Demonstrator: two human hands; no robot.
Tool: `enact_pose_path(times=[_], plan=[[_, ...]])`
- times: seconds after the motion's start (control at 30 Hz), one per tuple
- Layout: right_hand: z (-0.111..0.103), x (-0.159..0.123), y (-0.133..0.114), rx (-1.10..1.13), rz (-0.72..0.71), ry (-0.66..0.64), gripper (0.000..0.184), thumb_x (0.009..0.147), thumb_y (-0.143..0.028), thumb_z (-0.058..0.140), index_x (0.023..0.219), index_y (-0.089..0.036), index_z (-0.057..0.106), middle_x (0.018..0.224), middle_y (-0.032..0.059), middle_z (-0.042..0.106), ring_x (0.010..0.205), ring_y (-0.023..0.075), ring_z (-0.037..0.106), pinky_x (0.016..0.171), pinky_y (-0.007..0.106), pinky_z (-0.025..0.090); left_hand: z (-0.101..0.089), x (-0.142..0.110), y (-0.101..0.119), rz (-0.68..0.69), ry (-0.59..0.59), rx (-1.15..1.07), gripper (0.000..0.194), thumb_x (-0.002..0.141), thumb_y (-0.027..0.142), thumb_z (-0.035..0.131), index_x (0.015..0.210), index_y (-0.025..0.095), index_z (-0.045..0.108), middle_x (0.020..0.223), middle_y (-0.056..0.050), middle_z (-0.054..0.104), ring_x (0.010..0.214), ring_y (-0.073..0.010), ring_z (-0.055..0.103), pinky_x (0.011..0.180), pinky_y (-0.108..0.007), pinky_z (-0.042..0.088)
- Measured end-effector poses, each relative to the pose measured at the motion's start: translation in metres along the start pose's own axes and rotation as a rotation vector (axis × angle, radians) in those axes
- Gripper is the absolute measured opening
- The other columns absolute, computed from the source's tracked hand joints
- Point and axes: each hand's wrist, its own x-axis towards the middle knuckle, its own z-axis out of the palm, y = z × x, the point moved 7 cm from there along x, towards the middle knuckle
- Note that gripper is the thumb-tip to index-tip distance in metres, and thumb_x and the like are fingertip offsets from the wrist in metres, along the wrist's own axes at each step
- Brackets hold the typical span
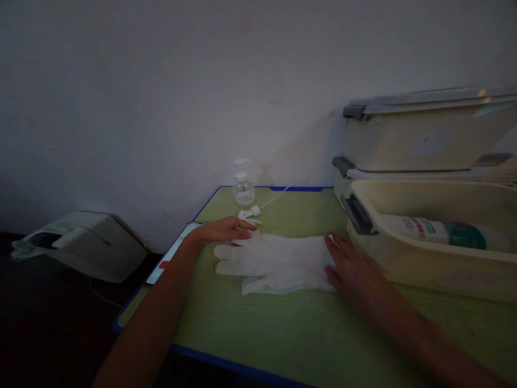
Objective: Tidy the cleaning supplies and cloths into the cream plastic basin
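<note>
The white glove (278,263) lies flat on the green desk (258,328), with its fingers to the left and its cuff to the right. The left hand (223,230) comes up from the lower left. It is palm down and partly open, with its fingertips on the glove's upper left edge. The right hand (348,269) comes in from the lower right, also partly open, with its fingers bent a little at the cuff. It is too dark to tell if either hand pinches the glove.

Just past the left hand lies a loose white pump top (255,210) with a long thin tube. Behind it stands a clear bottle (244,192) with a white pump. A tablet (172,256), I think, lies under the left arm. To the right, an open cream bin (436,267) holds a white and green bottle (448,232) on its side. Closed bins (420,141) are stacked behind it, by the wall (181,97).
</note>
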Motion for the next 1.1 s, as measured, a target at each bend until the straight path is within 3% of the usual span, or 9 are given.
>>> enact_pose_path(times=[0.13, 0.3, 0.57, 0.83, 0.93, 1.1], plan=[[-0.001, 0.001, 0.0, 0.009, 0.012, -0.029, 0.047, 0.078, -0.013, 0.037, 0.122, -0.004, 0.049, 0.127, 0.021, 0.049, 0.103, 0.0305, 0.058, 0.078, 0.042, 0.054, -0.001, 0.0, 0.0, 0.015, 0.019, 0.073, 0.024, 0.057, 0.019, 0.073, 0.081, 0.02, 0.071, 0.099, -0.009, 0.068, 0.074, -0.0166, 0.063, 0.054, -0.018, 0.046], [0.001, 0.002, -0.001, -0.016, 0.005, -0.049, 0.045, 0.078, -0.011, 0.035, 0.118, -0.006, 0.053, 0.125, 0.0211, 0.05, 0.101, 0.0305, 0.059, 0.079, 0.044, 0.053, 0.0, 0.003, -0.008, -0.028, 0.02, 0.079, 0.027, 0.059, 0.021, 0.072, 0.086, 0.019, 0.07, 0.096, -0.009, 0.067, 0.068, -0.0145, 0.062, 0.052, -0.019, 0.046], [0.001, 0.003, 0.0, 0.005, 0.019, -0.082, 0.046, 0.078, -0.011, 0.037, 0.12, 0.001, 0.05, 0.125, 0.024, 0.049, 0.1, 0.0299, 0.059, 0.08, 0.04, 0.053, 0.004, 0.0, -0.006, -0.028, -0.096, 0.08, 0.04, 0.061, 0.02, 0.072, 0.101, 0.019, 0.066, 0.07, -0.002, 0.064, 0.053, -0.0098, 0.055, 0.052, -0.018, 0.044], [-0.011, 0.005, 0.0, 0.057, -0.028, 0.077, 0.044, 0.079, -0.017, 0.036, 0.118, -0.003, 0.052, 0.119, 0.0209, 0.055, 0.094, 0.0282, 0.062, 0.069, 0.04, 0.056, 0.006, -0.001, -0.001, -0.001, -0.174, 0.354, 0.045, 0.072, 0.032, 0.063, 0.113, 0.014, 0.058, 0.078, -0.002, 0.064, 0.064, -0.0114, 0.054, 0.059, -0.022, 0.041], [-0.021, 0.005, -0.001, 0.095, -0.062, 0.15, 0.041, 0.078, -0.016, 0.038, 0.113, -0.004, 0.055, 0.112, 0.0196, 0.06, 0.092, 0.0263, 0.063, 0.07, 0.038, 0.056, 0.002, -0.002, 0.004, 0.053, -0.153, 0.469, 0.04, 0.074, 0.034, 0.06, 0.11, 0.015, 0.061, 0.073, -0.001, 0.065, 0.064, -0.0126, 0.055, 0.058, -0.022, 0.039], [-0.029, 0.006, -0.001, 0.138, -0.066, 0.152, 0.037, 0.078, -0.016, 0.038, 0.111, -0.008, 0.055, 0.106, 0.0164, 0.063, 0.079, 0.0236, 0.066, 0.064, 0.038, 0.056, -0.006, -0.007, 0.018, 0.181, -0.017, 0.592, 0.026, 0.074, 0.031, 0.059, 0.093, 0.016, 0.067, 0.096, -0.006, 0.067, 0.088, -0.0186, 0.059, 0.075, -0.028, 0.044]])
